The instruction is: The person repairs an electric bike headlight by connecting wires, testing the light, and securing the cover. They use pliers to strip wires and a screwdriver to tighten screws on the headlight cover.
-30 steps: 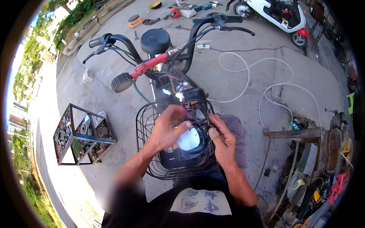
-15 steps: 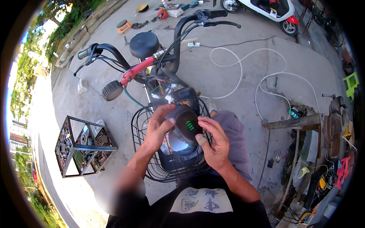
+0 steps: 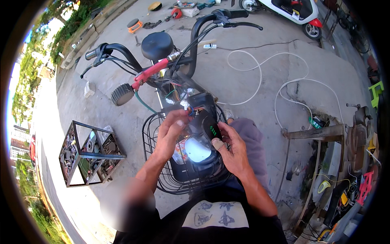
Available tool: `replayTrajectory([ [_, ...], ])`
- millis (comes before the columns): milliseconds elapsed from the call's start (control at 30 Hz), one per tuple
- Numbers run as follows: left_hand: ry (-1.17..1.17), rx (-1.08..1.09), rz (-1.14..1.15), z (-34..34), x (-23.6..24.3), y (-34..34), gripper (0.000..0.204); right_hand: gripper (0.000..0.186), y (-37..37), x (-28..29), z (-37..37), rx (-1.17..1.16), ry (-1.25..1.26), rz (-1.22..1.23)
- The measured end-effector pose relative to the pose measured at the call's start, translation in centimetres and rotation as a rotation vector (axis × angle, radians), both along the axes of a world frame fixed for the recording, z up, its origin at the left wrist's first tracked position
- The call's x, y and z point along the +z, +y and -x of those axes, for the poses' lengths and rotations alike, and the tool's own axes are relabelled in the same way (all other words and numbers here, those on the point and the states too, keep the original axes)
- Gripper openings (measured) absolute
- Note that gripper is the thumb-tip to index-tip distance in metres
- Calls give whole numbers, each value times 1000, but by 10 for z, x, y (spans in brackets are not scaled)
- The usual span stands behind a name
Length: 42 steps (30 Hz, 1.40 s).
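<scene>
A dark headlight housing [image 3: 203, 129] with a lit green display sits tilted over the black wire basket [image 3: 147, 140] at the front of an electric bike. My right hand [image 3: 232, 151] grips its right edge, thumb in front and fingers behind, with a wrap on the thumb. At the housing's upper left, my left hand [image 3: 170, 132] has its fingers closed at the wires [image 3: 191, 110] that run into the back; its fingertips are partly hidden. White plug connectors [image 3: 185, 104] stand just above those fingers. The round lamp lens [image 3: 197, 150] shines below the display.
Handlebars [image 3: 194, 36] with a red bar [image 3: 151, 72] and a black knobbed cylinder [image 3: 122, 95] rise beyond the basket. A metal rack [image 3: 97, 156] of parts stands at left. At right are a pale hose [image 3: 260, 77], a workbench [image 3: 315, 132] and a white scooter [image 3: 295, 11].
The housing has tilted over to the right, its display turning more sideways and its lens showing more. My left thumb has come off the housing, and the left fingers have moved toward the wires.
</scene>
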<state>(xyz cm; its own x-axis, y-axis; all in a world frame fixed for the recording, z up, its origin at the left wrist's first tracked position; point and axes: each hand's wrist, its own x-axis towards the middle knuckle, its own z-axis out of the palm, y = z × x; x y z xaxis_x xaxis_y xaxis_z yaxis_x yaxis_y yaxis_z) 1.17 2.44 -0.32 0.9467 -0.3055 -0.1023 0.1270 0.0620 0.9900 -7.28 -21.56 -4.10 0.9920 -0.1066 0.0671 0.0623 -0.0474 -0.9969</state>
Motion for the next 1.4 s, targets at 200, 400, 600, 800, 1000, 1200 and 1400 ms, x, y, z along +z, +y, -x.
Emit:
replayTrajectory([
  [200, -57, 81, -237, -10, 4, 12, 38, 50, -8, -15, -7, -55, 49, -19],
  [400, -79, 123, -447, -14, -9, 11, 44, 45, -14, -7, -20, -61, 144, -19],
  [600, -28, 82, -419, -19, -10, -3, 53, 36, -10, -2, -21, 8, 32, 47],
  [800, 45, 117, -286, -29, -28, 4, 51, 30, 11, 20, 3, -51, -167, 177],
  [1000, -216, 3, -312, -27, -48, 12, 45, 39, 5, 8, 14, -82, -255, 35],
  [1200, -40, 38, -261, -25, -41, 5, 44, 38, -18, 2, 3, -157, -82, 296],
  [1400, -99, 64, -270, -24, -44, 5, 49, 27, -29, 0, -11, 5, -126, 514],
])
